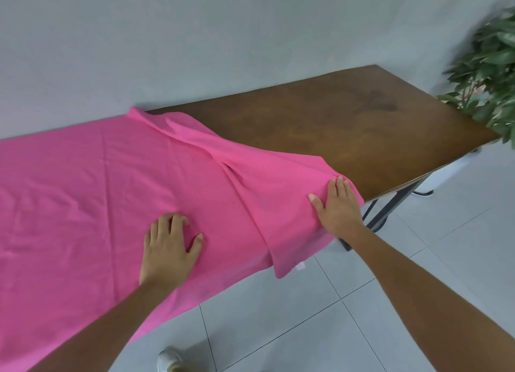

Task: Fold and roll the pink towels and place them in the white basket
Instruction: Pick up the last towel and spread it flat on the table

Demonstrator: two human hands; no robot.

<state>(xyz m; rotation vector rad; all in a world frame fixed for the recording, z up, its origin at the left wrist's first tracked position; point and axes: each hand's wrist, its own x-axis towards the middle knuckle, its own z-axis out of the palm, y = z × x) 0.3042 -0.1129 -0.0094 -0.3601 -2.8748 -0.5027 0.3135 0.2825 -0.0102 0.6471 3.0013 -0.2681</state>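
Right now I'm at the first fold, by my reckoning, and it isn't tidy yet. The pink towel (83,190) lies spread over the left part of the table (334,120). It reaches the back edge and spills over the front edge towards me. Its right end has been turned back on itself into a loose flap with a deep crease running from the back edge to the front, and a small white label (300,266) shows at the hanging corner.

My right hand (337,204) lies flat on that flap near the table's front edge, fingers straight and together, pressing the cloth and holding nothing. My left hand (167,246) rests on the single layer nearer the middle, also close to the front edge. Its fingers are bent with the tips down in the fabric and the thumb splayed. I cannot tell whether any cloth is caught under them.

The right part of the table is bare wood, with a plant (490,65) just off its far right corner. The white basket is not in view.

Next, I think, the flap needs smoothing outward so the crease goes. Then the edges need squaring before any further fold or rolling, or the roll will come out lopsided.
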